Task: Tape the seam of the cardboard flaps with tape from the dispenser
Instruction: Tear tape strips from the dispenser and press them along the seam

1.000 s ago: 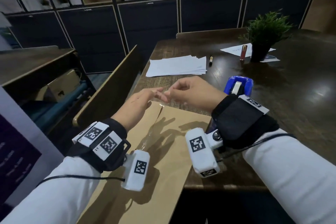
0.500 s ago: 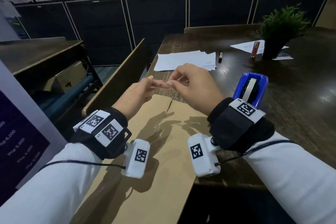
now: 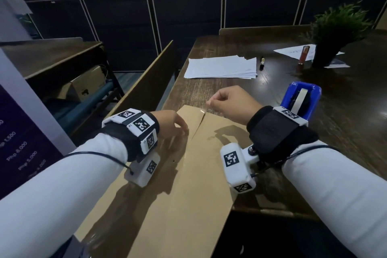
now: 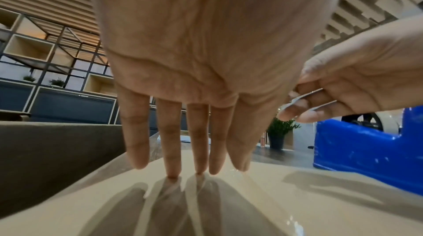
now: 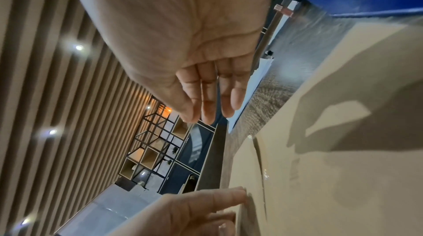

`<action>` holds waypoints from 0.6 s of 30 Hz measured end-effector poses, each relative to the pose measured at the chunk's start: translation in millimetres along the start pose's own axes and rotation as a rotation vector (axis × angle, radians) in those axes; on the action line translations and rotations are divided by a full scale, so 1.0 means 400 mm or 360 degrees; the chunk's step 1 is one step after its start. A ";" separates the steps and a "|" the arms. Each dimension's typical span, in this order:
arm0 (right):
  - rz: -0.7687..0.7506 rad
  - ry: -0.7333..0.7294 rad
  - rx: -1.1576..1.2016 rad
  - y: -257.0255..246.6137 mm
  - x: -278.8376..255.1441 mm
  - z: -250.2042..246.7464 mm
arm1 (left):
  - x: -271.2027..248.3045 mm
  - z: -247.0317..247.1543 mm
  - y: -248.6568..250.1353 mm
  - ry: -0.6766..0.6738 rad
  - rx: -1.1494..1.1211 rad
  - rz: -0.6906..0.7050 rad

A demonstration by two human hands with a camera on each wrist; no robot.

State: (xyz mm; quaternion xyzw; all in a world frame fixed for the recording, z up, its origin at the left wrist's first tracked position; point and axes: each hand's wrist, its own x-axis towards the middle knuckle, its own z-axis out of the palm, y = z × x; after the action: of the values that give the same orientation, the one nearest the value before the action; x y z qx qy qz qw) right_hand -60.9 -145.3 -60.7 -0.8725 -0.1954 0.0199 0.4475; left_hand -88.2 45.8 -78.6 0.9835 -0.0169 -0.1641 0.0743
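Two brown cardboard flaps (image 3: 188,195) lie on the dark table, and their seam (image 3: 196,130) runs away from me. My left hand (image 3: 182,130) rests with straight fingertips (image 4: 174,174) on the left flap beside the seam. My right hand (image 3: 209,104) pinches a short clear tape strip (image 3: 202,111) between thumb and forefinger, just above the seam's far end. In the right wrist view the strip (image 5: 194,129) hangs from that pinch. The blue tape dispenser (image 3: 301,100) stands to the right, behind my right wrist.
Past the flaps are a stack of white paper (image 3: 222,68) and a black marker (image 3: 261,63). A potted plant (image 3: 333,33) and a red tube (image 3: 303,54) stand at the far right. A chair back (image 3: 142,84) rises along the table's left edge.
Both hands met in the air above the flaps before. Now my left hand has dropped onto the left flap, and my right hand has come down to the seam's far end with the strip.
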 end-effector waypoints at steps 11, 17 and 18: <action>0.0310 -0.0285 0.0104 0.033 0.025 0.058 | -0.017 0.017 -0.036 -0.0116 0.0175 0.0080; 0.0437 -0.0413 0.0096 0.024 0.010 0.084 | -0.037 0.022 -0.034 -0.0050 0.0064 0.0089; 0.0443 -0.0434 0.0099 0.023 0.010 0.086 | -0.039 0.023 -0.033 -0.0037 0.0043 0.0093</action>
State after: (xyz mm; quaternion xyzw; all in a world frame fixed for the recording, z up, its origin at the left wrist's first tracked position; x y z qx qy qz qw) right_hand -61.5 -122.1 -88.1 -0.8660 -0.1310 0.2057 0.4367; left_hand -105.8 58.4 -84.4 0.9815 -0.0488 -0.1731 0.0658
